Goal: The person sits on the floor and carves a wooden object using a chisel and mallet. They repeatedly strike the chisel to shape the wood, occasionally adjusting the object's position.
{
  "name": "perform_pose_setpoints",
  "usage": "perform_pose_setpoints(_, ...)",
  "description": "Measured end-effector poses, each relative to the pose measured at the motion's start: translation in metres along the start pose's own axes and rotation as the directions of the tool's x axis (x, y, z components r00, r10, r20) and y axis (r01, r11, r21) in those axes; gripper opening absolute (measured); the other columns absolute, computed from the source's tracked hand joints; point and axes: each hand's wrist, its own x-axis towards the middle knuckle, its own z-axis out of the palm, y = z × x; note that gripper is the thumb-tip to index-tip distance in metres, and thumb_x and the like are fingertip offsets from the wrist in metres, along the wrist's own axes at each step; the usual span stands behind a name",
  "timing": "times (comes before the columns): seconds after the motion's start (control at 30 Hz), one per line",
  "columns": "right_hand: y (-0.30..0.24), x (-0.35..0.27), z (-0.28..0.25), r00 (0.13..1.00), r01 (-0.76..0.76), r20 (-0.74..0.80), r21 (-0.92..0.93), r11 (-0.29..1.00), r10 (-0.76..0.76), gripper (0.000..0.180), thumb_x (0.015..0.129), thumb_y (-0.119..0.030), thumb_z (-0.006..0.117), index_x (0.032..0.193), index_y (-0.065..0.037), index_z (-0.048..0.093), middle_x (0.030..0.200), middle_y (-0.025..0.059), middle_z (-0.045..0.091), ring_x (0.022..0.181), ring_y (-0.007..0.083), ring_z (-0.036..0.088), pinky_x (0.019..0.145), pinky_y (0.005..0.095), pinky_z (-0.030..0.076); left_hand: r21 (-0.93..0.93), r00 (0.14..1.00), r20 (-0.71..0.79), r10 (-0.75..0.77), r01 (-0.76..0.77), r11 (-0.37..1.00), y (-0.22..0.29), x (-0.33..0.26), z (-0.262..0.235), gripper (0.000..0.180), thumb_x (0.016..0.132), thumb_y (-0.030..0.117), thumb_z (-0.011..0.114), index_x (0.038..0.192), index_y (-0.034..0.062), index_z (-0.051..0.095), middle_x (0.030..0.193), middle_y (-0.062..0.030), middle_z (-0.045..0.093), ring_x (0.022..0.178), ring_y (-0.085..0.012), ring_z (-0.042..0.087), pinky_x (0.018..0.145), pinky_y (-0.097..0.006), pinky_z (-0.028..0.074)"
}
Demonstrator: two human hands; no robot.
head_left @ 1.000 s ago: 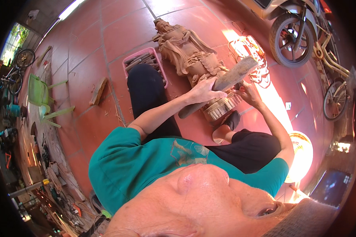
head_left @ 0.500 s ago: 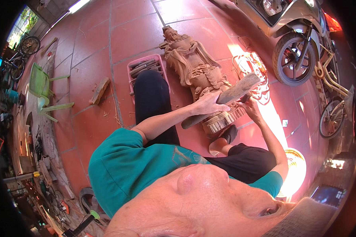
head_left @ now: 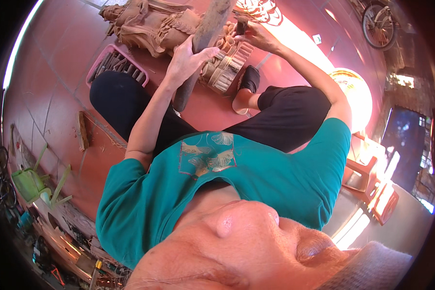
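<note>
A carved wooden statue [head_left: 154, 29] lies on its back on the red tiled floor in front of me, its ribbed base toward my foot. My left hand [head_left: 186, 63] is wrapped round the middle of a thick, rough wooden club [head_left: 211, 21], thumb across it, held slanting above the statue. Over the base, on its right side, my right hand [head_left: 256, 37] is closed on a short tool [head_left: 241, 25] with a brown, blocky upper end; its kind and working end cannot be made out. Beside my left knee stands a pink basket [head_left: 93, 72] of wooden-handled tools [head_left: 125, 65].
A wood block [head_left: 82, 130] lies left of my knee, among shavings. Farther left is a green plastic chair [head_left: 29, 186]. A sunlit round stool [head_left: 353, 96] and a reddish stool [head_left: 362, 174] stand at the right, a bicycle wheel [head_left: 379, 26] at the far right.
The view has swung, so the statue sits higher and farther left, and the motorbike has left the picture. The club appears steeper. Both hands keep their holds.
</note>
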Motion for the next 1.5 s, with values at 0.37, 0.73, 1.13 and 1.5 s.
perform_pose_setpoints(0.37,0.001,0.001,0.0,0.993,0.103,0.055,-0.002,0.995,-0.103,0.026,0.096,-0.012,0.073,0.118,-0.004,0.063,0.106,0.0037,0.07,0.105,0.0152,0.066,0.095,0.0333,0.055,0.134,0.999,0.032,-0.016,0.012,0.991,-0.011,0.006,-0.002,0.075,0.084,0.054,0.077,0.128,-0.0057,0.061,0.084,-0.0109,0.071,0.08,-0.0214,0.069,0.087,-0.037,0.052)
perform_pose_setpoints(0.73,-0.006,-0.001,0.006,0.991,-0.055,0.125,0.09,0.994,0.043,0.027,0.095,-0.009,0.073,0.12,-0.004,0.062,0.108,0.003,0.07,0.104,0.0116,0.064,0.096,0.0319,0.054,0.201,0.997,-0.009,0.079,-0.076,0.977,-0.023,0.009,0.002,0.085,0.083,0.06,0.074,0.131,-0.0075,0.059,0.117,-0.024,0.068,0.11,-0.0343,0.066,0.11,-0.045,0.038)
perform_pose_setpoints(1.13,-0.014,0.003,0.006,0.981,0.168,0.131,-0.18,0.969,-0.145,0.044,0.094,-0.023,0.077,0.128,-0.004,0.058,0.093,0.0101,0.068,0.08,0.0205,0.064,0.076,0.0365,0.054,0.025,1.0,0.004,0.027,-0.027,0.999,-0.003,-0.002,0.002,0.068,0.085,0.044,0.081,0.125,-0.0071,0.061,0.089,-0.0132,0.071,0.082,-0.024,0.068,0.085,-0.038,0.054)
perform_pose_setpoints(1.5,0.02,0.0,0.007,0.991,0.036,0.134,-0.248,0.968,-0.003,0.026,0.094,-0.019,0.075,0.113,-0.002,0.069,0.094,0.0107,0.07,0.083,0.0178,0.064,0.075,0.037,0.052,0.404,0.992,0.108,0.069,-0.107,0.908,-0.023,0.007,0.012,0.08,0.084,0.057,0.076,0.127,-0.0083,0.057,0.105,-0.035,0.068,0.105,-0.0449,0.069,0.092,-0.048,0.052)
